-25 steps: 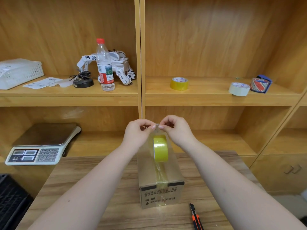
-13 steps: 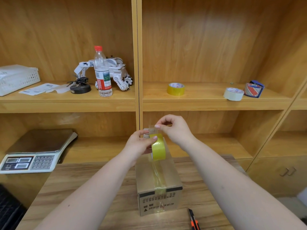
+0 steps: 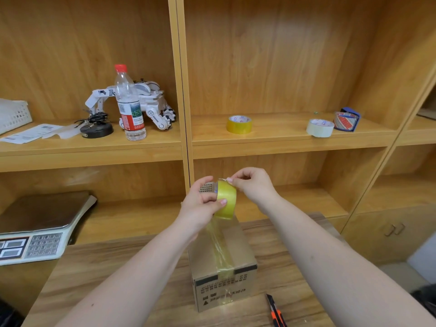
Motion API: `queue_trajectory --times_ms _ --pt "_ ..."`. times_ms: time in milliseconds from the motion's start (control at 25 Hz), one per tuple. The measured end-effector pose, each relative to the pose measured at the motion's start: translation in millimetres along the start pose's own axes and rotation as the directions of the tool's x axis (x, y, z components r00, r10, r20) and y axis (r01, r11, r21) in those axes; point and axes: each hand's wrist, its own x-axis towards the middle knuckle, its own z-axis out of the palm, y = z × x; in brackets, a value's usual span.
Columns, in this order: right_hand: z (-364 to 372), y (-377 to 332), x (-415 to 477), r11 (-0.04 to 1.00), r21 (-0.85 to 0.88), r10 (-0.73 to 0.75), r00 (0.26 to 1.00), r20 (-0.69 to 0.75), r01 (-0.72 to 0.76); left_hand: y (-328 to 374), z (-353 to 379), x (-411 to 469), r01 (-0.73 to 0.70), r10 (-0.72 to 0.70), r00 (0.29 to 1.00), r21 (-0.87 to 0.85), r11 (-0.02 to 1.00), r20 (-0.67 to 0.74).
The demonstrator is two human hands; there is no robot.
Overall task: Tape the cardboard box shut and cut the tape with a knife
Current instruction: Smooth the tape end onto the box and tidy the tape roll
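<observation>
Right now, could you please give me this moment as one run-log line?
left hand: holds yellow tape roll | right hand: pinches tape end | cardboard box: strip on top, uncut | utility knife: untouched

A packing or shipping workroom: past the fingers (image 3: 232, 180) stand wooden shelves (image 3: 283, 140) with spare tape rolls (image 3: 239, 124), left of the fingers a weighing scale (image 3: 35, 232) and printed labels (image 3: 30, 133), below them a taped cardboard box (image 3: 224, 274)
</observation>
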Motion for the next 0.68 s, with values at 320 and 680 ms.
queue_trajectory --times_ms 320,680 --pt "-43.6 59.3 19.8 0.731 0.541 0.395 0.904 0.162 -0.416 -26.4 51.7 35.1 -0.100 0.083 0.991 0.160 0.982 0.108" --pt "-168.8 151.8 62.1 0.970 -0.229 -0.042 0.983 0.177 0.083 -67.5 178.7 108.6 -0.197 0.065 0.964 0.527 0.827 0.259"
